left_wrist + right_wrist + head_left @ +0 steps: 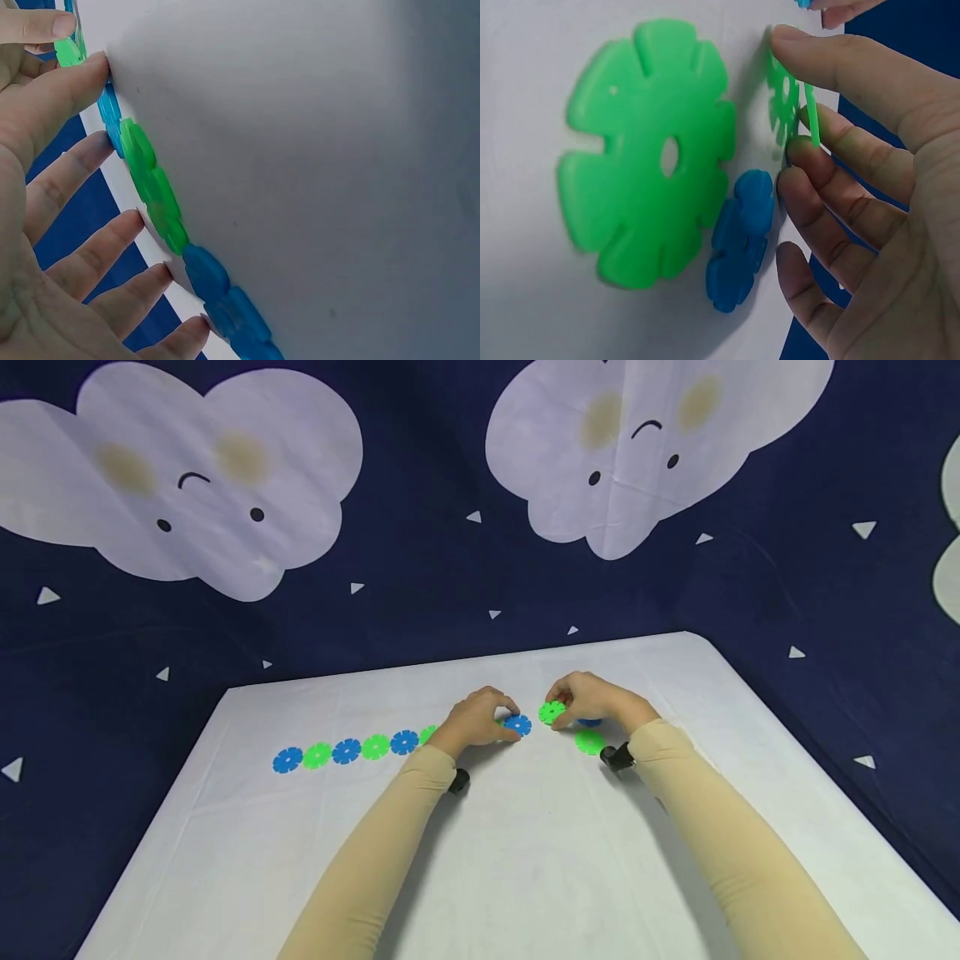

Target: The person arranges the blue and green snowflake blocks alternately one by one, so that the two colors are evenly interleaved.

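In the head view a row of flower-shaped plastic discs, alternating blue and green, runs across the white table from a blue disc [287, 760] at the left. Part of it is hidden behind my left hand [478, 718]. Thumb and index finger of that hand pinch the edges of the blue disc [517, 725] at the row's right end; the other fingers spread along the row. Just to the right, my right hand [588, 697] holds a green disc [552, 712] between thumb and fingertips. A thin green edge [812, 116] shows between those fingers in the right wrist view.
Below the right hand lie a loose green disc [652, 157] and, beside it, a loose blue disc [742, 240]. The white table [525, 860] reaches back to a dark blue cloth [420, 543] printed with clouds. A black wrist camera [617, 757] sits under the right sleeve.
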{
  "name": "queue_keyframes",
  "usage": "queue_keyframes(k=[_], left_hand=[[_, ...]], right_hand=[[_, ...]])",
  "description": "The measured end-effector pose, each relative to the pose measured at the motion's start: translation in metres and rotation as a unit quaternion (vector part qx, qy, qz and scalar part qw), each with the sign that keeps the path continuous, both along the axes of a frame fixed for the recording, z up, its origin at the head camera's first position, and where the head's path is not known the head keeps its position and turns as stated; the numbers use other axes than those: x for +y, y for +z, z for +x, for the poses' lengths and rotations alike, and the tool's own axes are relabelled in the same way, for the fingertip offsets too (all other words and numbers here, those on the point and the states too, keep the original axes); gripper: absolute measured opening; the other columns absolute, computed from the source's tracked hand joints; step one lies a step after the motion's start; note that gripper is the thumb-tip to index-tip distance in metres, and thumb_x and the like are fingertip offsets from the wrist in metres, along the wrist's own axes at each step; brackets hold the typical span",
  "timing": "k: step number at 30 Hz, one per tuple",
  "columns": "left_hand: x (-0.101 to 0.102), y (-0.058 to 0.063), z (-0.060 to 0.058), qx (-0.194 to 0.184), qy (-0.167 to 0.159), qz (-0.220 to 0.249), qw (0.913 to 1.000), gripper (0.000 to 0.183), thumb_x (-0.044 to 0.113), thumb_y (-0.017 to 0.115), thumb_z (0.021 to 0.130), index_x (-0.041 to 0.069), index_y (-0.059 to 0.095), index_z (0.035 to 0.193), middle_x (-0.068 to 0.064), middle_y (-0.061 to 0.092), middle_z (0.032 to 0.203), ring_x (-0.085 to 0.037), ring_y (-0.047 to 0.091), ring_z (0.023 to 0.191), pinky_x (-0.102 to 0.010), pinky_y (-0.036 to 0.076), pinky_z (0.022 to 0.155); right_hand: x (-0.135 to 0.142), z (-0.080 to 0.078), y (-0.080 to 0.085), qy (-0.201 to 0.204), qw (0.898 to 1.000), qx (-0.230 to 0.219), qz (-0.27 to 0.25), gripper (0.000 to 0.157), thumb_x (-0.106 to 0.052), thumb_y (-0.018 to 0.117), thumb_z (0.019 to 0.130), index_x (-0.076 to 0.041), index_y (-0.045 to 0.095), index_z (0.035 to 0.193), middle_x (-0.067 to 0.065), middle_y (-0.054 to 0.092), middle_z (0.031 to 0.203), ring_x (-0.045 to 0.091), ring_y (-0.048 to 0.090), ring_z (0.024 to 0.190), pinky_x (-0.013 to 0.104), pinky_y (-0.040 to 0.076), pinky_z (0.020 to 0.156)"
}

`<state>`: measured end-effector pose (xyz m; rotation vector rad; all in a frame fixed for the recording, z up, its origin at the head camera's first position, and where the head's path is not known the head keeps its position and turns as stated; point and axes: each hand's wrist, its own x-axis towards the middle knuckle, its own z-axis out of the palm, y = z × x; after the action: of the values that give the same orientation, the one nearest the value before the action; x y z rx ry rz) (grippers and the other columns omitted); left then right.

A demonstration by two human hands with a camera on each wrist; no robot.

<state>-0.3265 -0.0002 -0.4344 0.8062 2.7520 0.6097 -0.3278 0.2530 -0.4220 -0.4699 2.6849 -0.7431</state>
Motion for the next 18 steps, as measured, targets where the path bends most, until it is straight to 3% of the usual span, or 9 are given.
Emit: queue_keyframes(k=[18], left_hand=[[0.0,0.0,0.0,-0.001,-0.001,0.003,1.0,0.044,0.033,0.09,0.09,0.021,0.078,0.13,-0.008,0.064,0.15,-0.029,0.057,0.145,-0.06,0.05,0.117]], right_hand=[[-0.015,0.008,0.002,0.002,0.999,0.029,0.027,0.048,-0.033,0.095,0.082,-0.005,0.075,0.116,0.01,0.075,0.115,0.025,0.068,0.109,0.048,0.057,0.106]])
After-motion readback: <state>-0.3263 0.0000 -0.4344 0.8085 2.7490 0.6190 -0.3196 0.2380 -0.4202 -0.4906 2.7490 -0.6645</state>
